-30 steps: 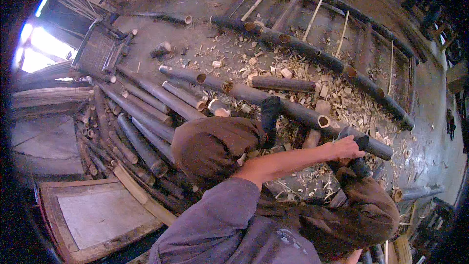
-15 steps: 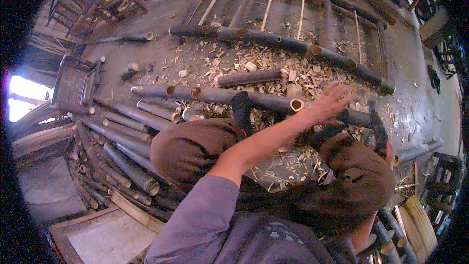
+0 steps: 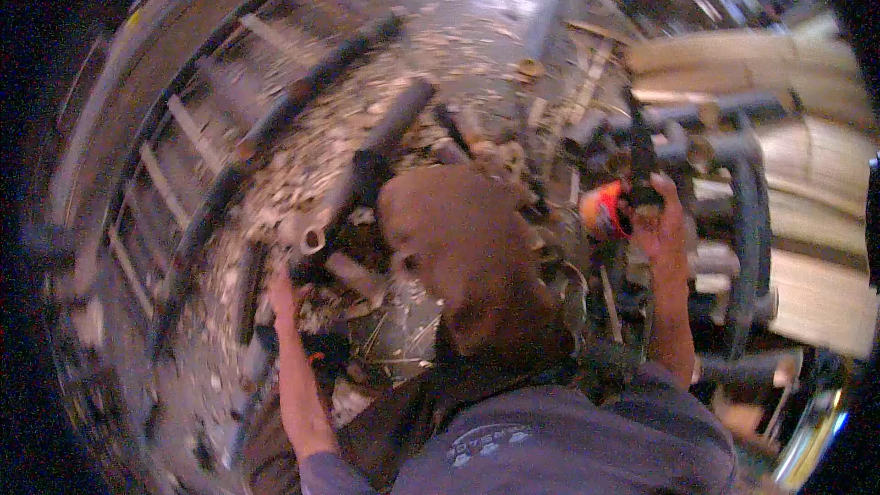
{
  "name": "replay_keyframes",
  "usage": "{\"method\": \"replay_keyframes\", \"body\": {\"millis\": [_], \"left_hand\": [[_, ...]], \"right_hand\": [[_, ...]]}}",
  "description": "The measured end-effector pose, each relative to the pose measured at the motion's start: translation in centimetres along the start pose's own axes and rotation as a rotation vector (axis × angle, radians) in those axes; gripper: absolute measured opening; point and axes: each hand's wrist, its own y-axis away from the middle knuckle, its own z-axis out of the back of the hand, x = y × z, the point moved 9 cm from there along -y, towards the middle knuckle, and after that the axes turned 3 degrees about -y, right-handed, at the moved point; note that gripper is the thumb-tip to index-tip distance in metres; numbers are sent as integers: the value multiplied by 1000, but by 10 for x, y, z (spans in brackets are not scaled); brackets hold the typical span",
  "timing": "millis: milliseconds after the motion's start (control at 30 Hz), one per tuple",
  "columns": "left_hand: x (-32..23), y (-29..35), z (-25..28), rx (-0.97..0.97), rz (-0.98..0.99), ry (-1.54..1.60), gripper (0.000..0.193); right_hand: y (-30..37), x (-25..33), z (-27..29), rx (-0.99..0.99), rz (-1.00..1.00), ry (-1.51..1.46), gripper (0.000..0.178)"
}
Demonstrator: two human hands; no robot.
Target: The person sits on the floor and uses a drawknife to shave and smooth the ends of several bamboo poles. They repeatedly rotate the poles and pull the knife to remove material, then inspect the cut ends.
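Two hands I see in this blurred view. My right hand (image 3: 662, 220), at the right, has its grip clenched around a dark tool with an orange part (image 3: 610, 206). My left hand (image 3: 282, 298) lies flat and released on the floor shavings (image 3: 275, 192), just near a cut bamboo pole (image 3: 362, 179).

No packages, signs or screens are in view.

The only printed mark is a small pale emblem (image 3: 483, 441) on the grey shirt (image 3: 587, 445), low in the picture, left of the shirt's middle; it is blurred, rounded in shape, light grey on darker grey.
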Motion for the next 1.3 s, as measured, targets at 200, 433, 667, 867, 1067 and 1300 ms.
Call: {"method": "replay_keyframes", "body": {"millis": [200, 433, 667, 867, 1067, 1300], "left_hand": [[9, -11, -14, -172, -157, -193, 97], [-2, 4, -15, 25, 73, -176, 97], [-5, -12, -7, -97, -228, -30, 99], [-1, -19, 3, -15, 51, -50, 88], [7, 19, -5, 42, 246, -63, 102], [62, 7, -39, -7, 195, -41, 101]], "right_hand": [[-20, 26, 84, -44, 87, 841, 44], [-9, -30, 131, 107, -298, 1318, 42], [-82, -126, 161, 201, -261, 1436, 51], [-92, -176, 152, 407, -146, 1083, 44], [-39, -104, 157, 311, -209, 1104, 36], [58, 101, 42, -1, 119, 10, 40]]}}
